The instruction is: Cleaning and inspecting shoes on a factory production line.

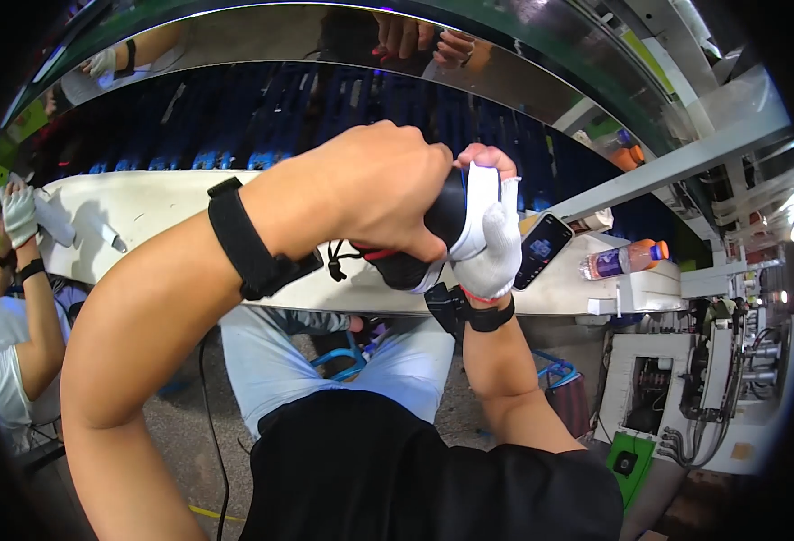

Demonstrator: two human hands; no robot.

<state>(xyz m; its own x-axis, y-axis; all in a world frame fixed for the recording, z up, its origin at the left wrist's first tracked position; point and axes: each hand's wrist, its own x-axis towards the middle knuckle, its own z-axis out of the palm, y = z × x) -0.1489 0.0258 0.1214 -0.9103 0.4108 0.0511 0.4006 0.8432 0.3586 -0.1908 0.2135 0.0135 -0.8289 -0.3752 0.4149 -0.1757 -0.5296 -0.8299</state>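
Observation:
A black shoe with a white sole [479, 206] is held between my two hands above the white worktop, its sole side turned toward the right. My left hand [381, 187] is bare and reaches across from the left, its fingers curled over the shoe's dark upper and the thumb pressed on it. Most of those fingers are hidden behind the back of the hand. White fingerless glove on, my right hand [494, 248] grips the sole from the right, fingertips hooked over its upper end. Dark cord with red trim hangs beside the shoe, under my left wrist.
A phone [542, 251] and a drink bottle with an orange cap [625, 260] lie right of my hands on the white worktop [167, 206]. Beyond runs a dark slatted conveyor [325, 104]. A metal bar [658, 173] crosses at right; a co-worker's gloved hand [20, 215] is at far left.

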